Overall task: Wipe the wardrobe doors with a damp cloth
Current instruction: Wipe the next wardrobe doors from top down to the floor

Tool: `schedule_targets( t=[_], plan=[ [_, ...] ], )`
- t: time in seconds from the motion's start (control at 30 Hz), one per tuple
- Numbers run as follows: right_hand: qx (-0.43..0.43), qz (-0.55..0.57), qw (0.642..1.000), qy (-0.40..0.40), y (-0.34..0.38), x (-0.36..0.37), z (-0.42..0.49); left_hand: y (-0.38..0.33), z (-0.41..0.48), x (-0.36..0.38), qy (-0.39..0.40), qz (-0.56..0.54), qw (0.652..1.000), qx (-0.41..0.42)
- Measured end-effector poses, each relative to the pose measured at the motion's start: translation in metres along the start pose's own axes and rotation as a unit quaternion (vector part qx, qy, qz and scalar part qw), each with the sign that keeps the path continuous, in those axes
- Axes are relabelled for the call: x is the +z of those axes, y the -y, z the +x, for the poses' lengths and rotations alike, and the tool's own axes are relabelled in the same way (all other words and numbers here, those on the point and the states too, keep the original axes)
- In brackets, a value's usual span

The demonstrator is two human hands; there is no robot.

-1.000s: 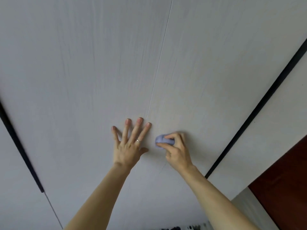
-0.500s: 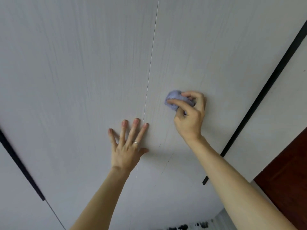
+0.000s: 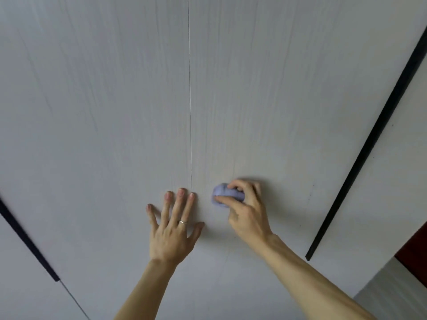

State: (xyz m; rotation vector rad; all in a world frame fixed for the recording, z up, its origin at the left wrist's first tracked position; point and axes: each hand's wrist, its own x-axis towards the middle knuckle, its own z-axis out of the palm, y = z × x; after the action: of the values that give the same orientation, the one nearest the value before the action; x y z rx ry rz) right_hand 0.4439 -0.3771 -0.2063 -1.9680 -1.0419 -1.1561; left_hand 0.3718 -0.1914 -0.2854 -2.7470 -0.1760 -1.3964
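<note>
Two pale grey wardrobe doors fill the view, the left door [image 3: 97,116] and the right door [image 3: 277,107], split by a thin vertical seam. My left hand [image 3: 172,229] lies flat on the left door with fingers spread and straight, a ring on one finger, its fingertips beside the seam. My right hand [image 3: 246,211] grips a small bunched lilac cloth [image 3: 225,195] and holds it against the right door just right of the seam. Most of the cloth is hidden under my fingers.
A long black strip [image 3: 374,135] runs down the right door's outer edge, with another pale panel [image 3: 406,144] beyond it. A second black strip [image 3: 25,239] shows at the lower left. Dark red furniture [image 3: 416,255] sits at the far right.
My right hand with the cloth went up the right door half a second ago and has come back down level with my left fingertips. My left hand stays flat on the door.
</note>
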Motion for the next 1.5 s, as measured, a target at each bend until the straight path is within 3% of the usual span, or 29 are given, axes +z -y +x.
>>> schedule_targets(
  t=[0.17,0.27,0.4,0.57,0.7,0.77,0.9,0.97,1.1,1.23,1.33,1.5],
  plan=[
    [0.004,0.007,0.992,-0.125,0.005,-0.034,0.099,-0.003,-0.006,-0.001,0.034,0.006,0.999,-0.015],
    [-0.002,0.009,0.987,-0.160,0.005,-0.037,0.116,-0.002,-0.006,0.001,0.026,0.002,1.000,-0.017],
    [-0.043,0.021,0.987,-0.153,-0.011,-0.001,0.039,-0.005,-0.040,0.028,0.001,-0.011,0.999,-0.038],
    [-0.119,0.025,0.989,-0.085,-0.030,0.058,-0.103,-0.010,-0.065,0.064,-0.032,-0.017,0.998,-0.059],
    [-0.133,0.029,0.984,-0.117,-0.033,0.066,-0.109,-0.012,-0.062,0.071,-0.053,-0.038,0.996,-0.062],
    [-0.119,0.008,0.977,-0.178,-0.035,0.052,-0.079,-0.014,-0.062,0.074,-0.063,-0.025,0.996,-0.050],
    [0.007,0.022,0.960,-0.277,-0.051,0.017,-0.027,-0.025,-0.059,0.074,-0.056,-0.032,0.996,-0.065],
    [0.034,0.023,0.959,-0.279,-0.055,0.023,-0.036,-0.031,-0.060,0.076,-0.054,-0.043,0.994,-0.081],
    [-0.036,0.004,0.965,-0.260,-0.060,0.065,-0.120,-0.038,-0.083,0.092,-0.049,-0.036,0.995,-0.073],
    [-0.103,-0.023,0.979,-0.174,-0.067,0.090,-0.188,-0.036,-0.098,0.096,-0.038,-0.018,0.998,-0.056],
    [-0.111,-0.020,0.980,-0.161,-0.067,0.071,-0.164,-0.037,-0.080,0.079,-0.044,-0.020,0.997,-0.055],
    [-0.054,-0.036,0.979,-0.191,-0.062,0.011,-0.058,-0.045,-0.039,0.041,-0.001,0.015,0.999,-0.043]
  ],
)
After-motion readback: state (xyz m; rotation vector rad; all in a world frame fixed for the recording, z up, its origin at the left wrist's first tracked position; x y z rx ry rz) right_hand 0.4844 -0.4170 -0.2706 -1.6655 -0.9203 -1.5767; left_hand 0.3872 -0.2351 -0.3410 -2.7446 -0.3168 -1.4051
